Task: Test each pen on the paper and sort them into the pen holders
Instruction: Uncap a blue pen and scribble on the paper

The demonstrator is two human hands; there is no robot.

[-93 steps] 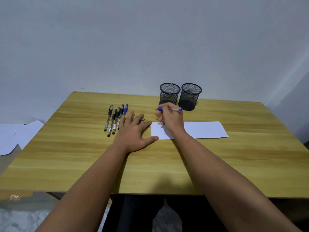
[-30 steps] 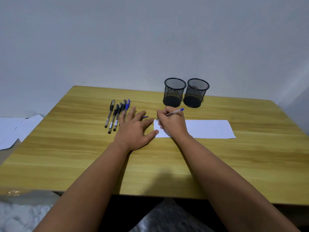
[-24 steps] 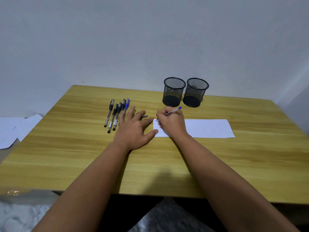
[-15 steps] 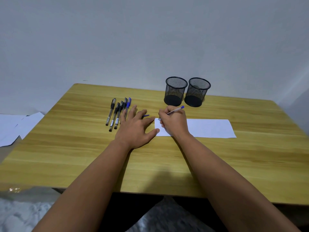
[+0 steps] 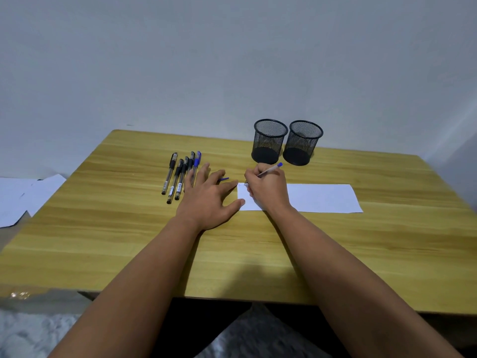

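Since a second ago the pen (image 5: pixel 268 170) barely shifts; right hand (image 5: pixel 267 188) stays clamped on it, tip at the left end of the paper (image 5: pixel 322 198), a faint mark there now. First test underway. Left hand (image 5: pixel 209 197) lies flat, fingers spread, on the surface (image 5: pixel 335 249). Five pens (image 5: pixel 180 175) wait left; both pen holders (image 5: pixel 269 140) look empty, far.

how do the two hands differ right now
The left hand lies flat on the table, fingers spread, holding nothing; the right hand is curled around a blue-ended pen. The left rests beside the paper; the right rests on its left end. Both are bare.
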